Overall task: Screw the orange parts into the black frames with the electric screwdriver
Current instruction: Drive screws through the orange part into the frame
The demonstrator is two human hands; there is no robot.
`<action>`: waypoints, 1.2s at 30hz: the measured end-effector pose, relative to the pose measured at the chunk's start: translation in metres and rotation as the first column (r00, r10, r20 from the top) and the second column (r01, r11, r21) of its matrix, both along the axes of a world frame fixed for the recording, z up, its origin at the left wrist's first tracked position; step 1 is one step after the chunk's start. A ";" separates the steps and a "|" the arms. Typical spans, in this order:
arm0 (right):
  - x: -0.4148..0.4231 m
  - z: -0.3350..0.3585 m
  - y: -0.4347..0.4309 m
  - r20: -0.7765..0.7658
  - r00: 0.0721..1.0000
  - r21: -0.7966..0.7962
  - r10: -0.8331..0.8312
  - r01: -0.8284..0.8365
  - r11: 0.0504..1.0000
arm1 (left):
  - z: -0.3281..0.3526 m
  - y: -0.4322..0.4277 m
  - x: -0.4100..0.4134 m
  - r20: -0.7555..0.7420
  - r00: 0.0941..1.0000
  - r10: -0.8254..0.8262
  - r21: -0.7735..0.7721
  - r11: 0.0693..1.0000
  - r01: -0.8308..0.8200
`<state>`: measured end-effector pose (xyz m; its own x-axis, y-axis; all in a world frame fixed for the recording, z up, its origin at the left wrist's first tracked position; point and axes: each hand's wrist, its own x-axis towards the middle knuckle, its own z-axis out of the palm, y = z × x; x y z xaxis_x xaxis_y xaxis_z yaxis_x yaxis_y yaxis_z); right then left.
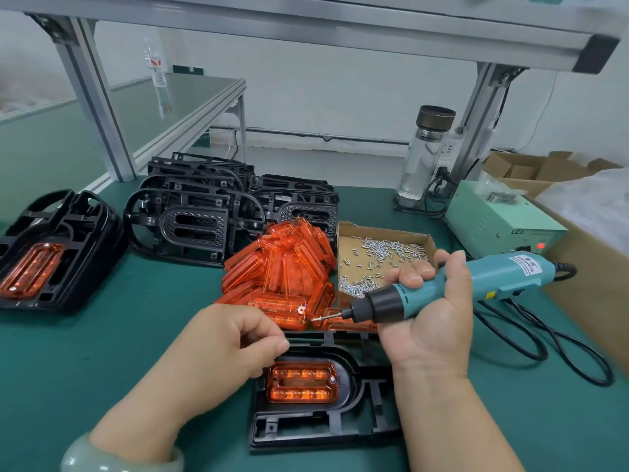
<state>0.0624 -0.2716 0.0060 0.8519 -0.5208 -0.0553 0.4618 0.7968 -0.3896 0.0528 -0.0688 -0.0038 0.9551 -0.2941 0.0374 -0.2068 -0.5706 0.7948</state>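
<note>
Currently we have one orange part (pixel 301 381) seated in the black frame (pixel 326 427) nearest us on the desk (pixel 136 335). A screw head seems to sit at its right end. Our left hand (pixel 235 338) hides part of its left end; the fingers are curled, thumb against forefinger, and we cannot tell whether they pinch a screw. Our right hand (pixel 432 318) grips the electric screwdriver (pixel 476 281) just above the frame, a screw (pixel 318 319) on its bit. Beyond the frame lie a pile of loose orange parts (pixel 282 264), a cardboard tray of screws (pixel 381 257) and stacked empty frames (pixel 204 212). Far to the frame's left, one frame with its orange part fitted (pixel 51 250) looks finished, so we judge most of the work remains.
</note>
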 end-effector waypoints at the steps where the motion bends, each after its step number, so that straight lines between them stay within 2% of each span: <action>1: 0.000 0.000 -0.001 -0.005 1.000 -0.006 -0.001 0.001 1.000 | -0.001 0.004 0.001 -0.019 1.000 -0.015 0.066 0.998 0.017; 5: 0.000 0.000 -0.004 -0.018 1.000 -0.018 -0.004 0.004 1.000 | -0.002 0.016 0.003 -0.076 0.996 -0.038 0.219 0.974 0.054; 10: 0.001 0.000 -0.004 -0.026 1.000 -0.046 0.005 -0.007 0.999 | -0.006 0.012 0.001 -0.185 0.975 -0.120 0.270 0.948 0.168; 22: -0.001 0.000 -0.006 -0.052 0.997 -0.162 0.055 -0.062 0.985 | -0.018 -0.011 -0.003 -0.048 0.979 -0.199 0.245 0.948 0.205; 29: -0.003 -0.002 -0.001 -0.098 0.984 -0.261 0.152 -0.173 0.950 | -0.019 -0.012 -0.003 -0.054 0.974 -0.218 0.223 0.949 0.224; 36: -0.001 -0.005 0.008 -0.097 0.984 -0.384 0.152 -0.178 0.906 | -0.022 -0.013 -0.002 -0.021 0.978 -0.209 0.225 0.952 0.208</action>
<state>0.0619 -0.2639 0.0008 0.9290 -0.3639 0.0666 0.3010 0.6386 -0.7082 0.0505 -0.0818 -0.0260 0.8716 -0.4877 -0.0496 -0.3426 -0.6783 0.6500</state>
